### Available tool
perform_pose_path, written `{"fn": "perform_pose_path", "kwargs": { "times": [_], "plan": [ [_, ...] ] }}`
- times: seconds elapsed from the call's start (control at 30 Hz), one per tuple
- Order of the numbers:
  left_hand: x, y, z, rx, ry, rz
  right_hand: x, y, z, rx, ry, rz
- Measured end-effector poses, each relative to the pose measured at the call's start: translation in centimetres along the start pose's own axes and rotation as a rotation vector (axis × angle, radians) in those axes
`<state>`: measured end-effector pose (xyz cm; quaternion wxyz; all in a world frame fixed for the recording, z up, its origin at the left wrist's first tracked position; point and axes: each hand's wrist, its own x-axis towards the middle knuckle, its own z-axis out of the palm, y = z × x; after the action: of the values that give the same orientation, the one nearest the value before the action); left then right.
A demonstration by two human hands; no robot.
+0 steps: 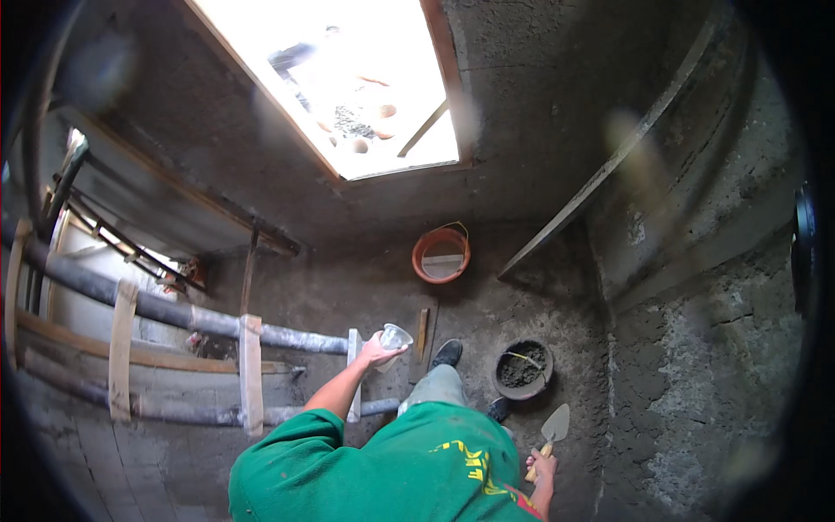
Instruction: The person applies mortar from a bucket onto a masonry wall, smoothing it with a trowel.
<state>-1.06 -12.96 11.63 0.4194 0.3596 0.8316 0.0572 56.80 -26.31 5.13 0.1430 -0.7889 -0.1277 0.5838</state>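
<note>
My left hand (377,351) is closed round a clear plastic cup (397,337), held out beside the end of a wooden ladder-like frame. What the cup contains is too small to tell. Low on the right, my right hand (541,468) grips the wooden handle of a pointed trowel (556,424), its pale blade tilted up and away from me. Just past the blade, a dark bucket (500,383) stands on the floor with grey mortar (522,370) in it and a thin handle lying across its top.
An orange bucket (419,252) stands farther off near the wall. A long plank (600,170) leans at the right. To my left runs a frame of poles (187,315) with wooden rungs. A wooden strip (423,329) lies by my shoe (448,351). A bright opening (383,52) is ahead.
</note>
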Motion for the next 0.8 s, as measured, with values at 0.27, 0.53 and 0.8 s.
{"fn": "perform_pose_path", "kwargs": {
  "times": [0.27,0.53,0.8],
  "plan": [
    [26.5,8.7,-0.9,0.288,-0.067,0.186,-1.9,-5.5,16.2,0.243,0.070,0.034],
    [49.8,11.1,3.9,0.464,0.139,0.349,7.2,-9.0,27.5,0.052,-0.074,0.023],
    [63.2,7.9,11.0,0.763,0.255,0.582,22.5,-6.0,31.1,-0.060,-0.153,-0.316]
  ]
}}
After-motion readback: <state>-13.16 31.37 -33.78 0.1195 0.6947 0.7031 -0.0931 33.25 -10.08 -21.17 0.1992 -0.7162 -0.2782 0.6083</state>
